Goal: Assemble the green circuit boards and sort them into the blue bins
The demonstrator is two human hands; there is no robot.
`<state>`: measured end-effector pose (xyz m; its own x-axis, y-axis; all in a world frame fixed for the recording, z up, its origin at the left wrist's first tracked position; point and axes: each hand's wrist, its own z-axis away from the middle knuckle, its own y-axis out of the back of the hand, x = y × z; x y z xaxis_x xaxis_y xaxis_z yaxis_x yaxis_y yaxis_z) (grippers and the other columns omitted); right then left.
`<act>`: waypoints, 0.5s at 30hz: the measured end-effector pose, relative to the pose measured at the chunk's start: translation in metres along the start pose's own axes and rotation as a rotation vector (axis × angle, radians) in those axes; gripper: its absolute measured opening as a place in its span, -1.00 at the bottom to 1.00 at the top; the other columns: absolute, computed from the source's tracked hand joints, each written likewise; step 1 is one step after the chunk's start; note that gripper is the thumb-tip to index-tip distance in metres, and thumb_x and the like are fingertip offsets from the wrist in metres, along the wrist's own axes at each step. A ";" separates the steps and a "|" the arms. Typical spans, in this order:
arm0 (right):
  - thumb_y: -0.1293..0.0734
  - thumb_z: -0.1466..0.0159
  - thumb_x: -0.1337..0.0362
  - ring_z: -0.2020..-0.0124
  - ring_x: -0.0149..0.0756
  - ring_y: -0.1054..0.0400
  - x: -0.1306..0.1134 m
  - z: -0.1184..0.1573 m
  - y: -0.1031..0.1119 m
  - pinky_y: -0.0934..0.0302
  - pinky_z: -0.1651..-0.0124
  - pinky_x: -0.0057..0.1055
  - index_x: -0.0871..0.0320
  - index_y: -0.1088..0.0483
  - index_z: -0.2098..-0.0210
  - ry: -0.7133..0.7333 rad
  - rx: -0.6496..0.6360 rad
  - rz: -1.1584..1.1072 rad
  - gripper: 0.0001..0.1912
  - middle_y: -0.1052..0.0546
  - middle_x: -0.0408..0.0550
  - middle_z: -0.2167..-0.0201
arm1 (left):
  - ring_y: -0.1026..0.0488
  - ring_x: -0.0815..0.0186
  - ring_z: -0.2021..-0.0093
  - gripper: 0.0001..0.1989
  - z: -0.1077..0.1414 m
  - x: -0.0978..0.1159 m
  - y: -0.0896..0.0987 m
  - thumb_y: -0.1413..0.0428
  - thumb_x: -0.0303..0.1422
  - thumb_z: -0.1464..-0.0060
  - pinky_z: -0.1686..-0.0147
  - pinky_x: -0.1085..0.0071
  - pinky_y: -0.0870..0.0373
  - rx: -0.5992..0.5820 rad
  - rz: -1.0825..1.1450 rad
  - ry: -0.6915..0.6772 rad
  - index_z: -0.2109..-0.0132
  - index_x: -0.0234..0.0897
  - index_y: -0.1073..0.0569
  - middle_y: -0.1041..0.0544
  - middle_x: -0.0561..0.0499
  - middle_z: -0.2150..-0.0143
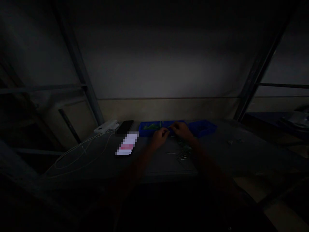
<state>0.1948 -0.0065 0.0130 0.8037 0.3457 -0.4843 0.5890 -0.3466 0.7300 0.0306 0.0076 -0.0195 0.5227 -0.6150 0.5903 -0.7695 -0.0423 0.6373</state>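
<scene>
In dim light, my left hand (pixel 160 136) is closed in a pinch in front of a blue bin (pixel 142 132) that has green pieces (pixel 151 126) in it. Close by on the right, my right hand (pixel 180 129) also pinches, its fingertips near the left ones. Whatever the fingers hold is too small and dark to name. Under my right wrist lies a pile of thin shiny metal pieces (pixel 182 157). One slim piece (pixel 171 153) rests apart from the pile, to its left.
Another blue bin (pixel 205 128) stands to the right. On the left are a lit phone (pixel 127 144), a dark phone-like slab (pixel 125 127) and a white power strip (pixel 105 126) with looping cables (pixel 72 149). Small bits (pixel 230 141) lie on the grey table (pixel 154 166). Metal posts (pixel 251 77) frame both sides.
</scene>
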 end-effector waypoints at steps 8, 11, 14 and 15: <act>-0.21 -0.19 0.14 0.24 -0.14 -0.40 0.027 -0.002 0.004 -0.19 0.25 -0.34 0.16 -0.44 0.18 -0.335 0.086 0.272 -0.68 -0.52 0.13 0.25 | -0.48 0.18 0.18 -0.75 0.004 0.006 -0.011 0.00 -0.30 -0.08 0.22 0.34 -0.34 -0.259 -0.423 -0.052 0.09 -0.21 -0.41 -0.53 -0.14 0.18; -0.22 -0.18 0.15 0.23 -0.11 -0.41 0.028 0.000 0.002 -0.20 0.26 -0.33 0.14 -0.46 0.19 -0.356 0.088 0.296 -0.70 -0.52 0.14 0.26 | -0.48 0.14 0.18 -0.74 0.003 0.009 -0.012 0.03 -0.31 -0.09 0.22 0.31 -0.34 -0.288 -0.517 -0.035 0.08 -0.21 -0.39 -0.53 -0.17 0.20; -0.21 -0.19 0.18 0.27 -0.15 -0.42 0.029 0.001 0.000 -0.19 0.28 -0.35 0.12 -0.48 0.23 -0.362 0.095 0.325 -0.73 -0.53 0.13 0.29 | -0.49 0.09 0.22 -0.75 0.004 0.012 -0.011 0.03 -0.30 -0.09 0.25 0.26 -0.35 -0.279 -0.536 -0.022 0.09 -0.23 -0.38 -0.53 -0.19 0.24; -0.21 -0.19 0.18 0.29 -0.17 -0.42 0.029 0.002 -0.001 -0.19 0.29 -0.36 0.12 -0.48 0.24 -0.359 0.104 0.330 -0.73 -0.53 0.12 0.30 | -0.49 0.08 0.23 -0.76 0.005 0.012 -0.011 0.03 -0.30 -0.09 0.26 0.25 -0.35 -0.270 -0.529 -0.018 0.10 -0.23 -0.38 -0.53 -0.20 0.25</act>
<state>0.2179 0.0024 -0.0026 0.9161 -0.1131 -0.3846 0.2891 -0.4782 0.8293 0.0436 -0.0031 -0.0218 0.8016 -0.5783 0.1516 -0.2848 -0.1465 0.9473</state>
